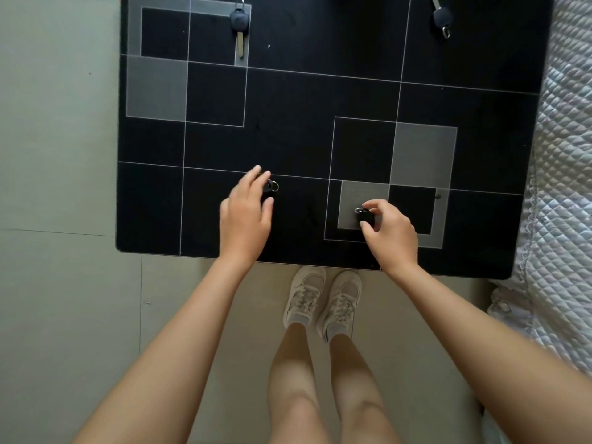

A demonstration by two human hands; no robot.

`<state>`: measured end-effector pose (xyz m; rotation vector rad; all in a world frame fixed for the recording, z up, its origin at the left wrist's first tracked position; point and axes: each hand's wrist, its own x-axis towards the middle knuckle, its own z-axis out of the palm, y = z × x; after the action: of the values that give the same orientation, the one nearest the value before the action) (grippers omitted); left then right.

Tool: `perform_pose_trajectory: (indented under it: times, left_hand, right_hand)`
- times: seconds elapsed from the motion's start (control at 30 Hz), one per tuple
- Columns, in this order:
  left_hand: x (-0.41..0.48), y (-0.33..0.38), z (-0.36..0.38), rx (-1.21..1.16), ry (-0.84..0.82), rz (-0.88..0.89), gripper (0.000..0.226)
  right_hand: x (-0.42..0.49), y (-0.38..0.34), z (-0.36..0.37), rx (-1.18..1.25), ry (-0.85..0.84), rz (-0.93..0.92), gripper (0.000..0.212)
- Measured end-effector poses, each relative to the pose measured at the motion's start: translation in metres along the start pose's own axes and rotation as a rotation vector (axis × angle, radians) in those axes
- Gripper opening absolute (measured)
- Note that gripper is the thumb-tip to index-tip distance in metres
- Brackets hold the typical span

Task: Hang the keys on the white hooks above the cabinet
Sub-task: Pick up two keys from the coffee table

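Note:
Several black-headed keys lie on a black table [298,123] patterned with grey squares. My left hand [246,216] curls over one key [271,189] near the front edge; its black head and silver ring peek out past the fingers. To the right, my right hand [389,232] pinches a second key [366,216] by its black head, ring pointing left. A third key [239,25] rests at the far left with its blade toward me. A fourth key [441,17] lies at the far right. No white hooks are in view.
A white quilted bed cover [563,174] borders the table's right side. Pale floor tiles [57,155] run along the left and in front. My legs and white sneakers [323,299] stand just before the table's front edge.

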<state>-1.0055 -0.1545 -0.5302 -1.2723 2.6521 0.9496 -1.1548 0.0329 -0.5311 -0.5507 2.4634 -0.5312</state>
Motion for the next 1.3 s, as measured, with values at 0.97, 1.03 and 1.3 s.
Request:
perform_pose_trajectory:
  times: [0.97, 1.03, 1.3]
  left_hand:
    - [-0.041, 0.075, -0.043, -0.779, -0.203, -0.373, 0.027]
    - [-0.054, 0.098, -0.067, -0.828, -0.219, -0.347, 0.027]
    - [-0.103, 0.208, -0.165, -0.94, -0.241, -0.163, 0.029]
  right_hand:
    - [-0.057, -0.048, -0.061, 0.491, -0.102, -0.009, 0.031]
    - [-0.068, -0.059, -0.082, 0.521, -0.089, -0.035, 0.032]
    - [-0.128, -0.098, -0.202, 0.655, 0.079, -0.165, 0.034]
